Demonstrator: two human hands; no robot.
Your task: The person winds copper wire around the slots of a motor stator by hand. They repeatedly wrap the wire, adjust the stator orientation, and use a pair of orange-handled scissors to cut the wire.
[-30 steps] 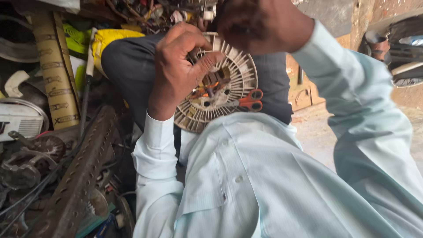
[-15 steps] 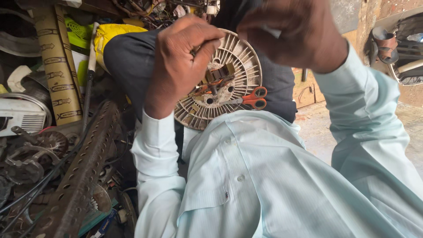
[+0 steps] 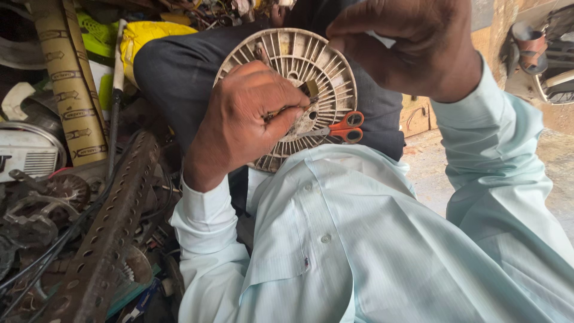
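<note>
The fan disc (image 3: 311,66), a round off-white ribbed plastic part, rests on the person's lap against dark trousers (image 3: 173,72), tilted up toward the camera. The left hand (image 3: 248,119) lies over its lower left, fingers curled shut and pinching something small at the hub; what it is cannot be told. A small brass-coloured piece (image 3: 310,90) stands just beside those fingertips near the centre. The right hand (image 3: 412,45) hovers at the disc's upper right edge, fingers bent and loosely closed; whether it holds anything cannot be told. Orange-handled scissors (image 3: 344,127) lie across the disc's lower right, blades pointing toward the hub. By the look of it the work at the hub is in the middle: the disc is bare of any cover, the scissors set down within reach, and the centre fitting not yet free or seated. Room is tight. The pale shirt (image 3: 359,239) crowds the lower edge of the disc, and to the left lie a perforated metal bar (image 3: 113,227), a cardboard tube (image 3: 69,84), a yellow bag (image 3: 143,36) and tangled scrap. The only open ground is the floor (image 3: 436,167) at right.
</note>
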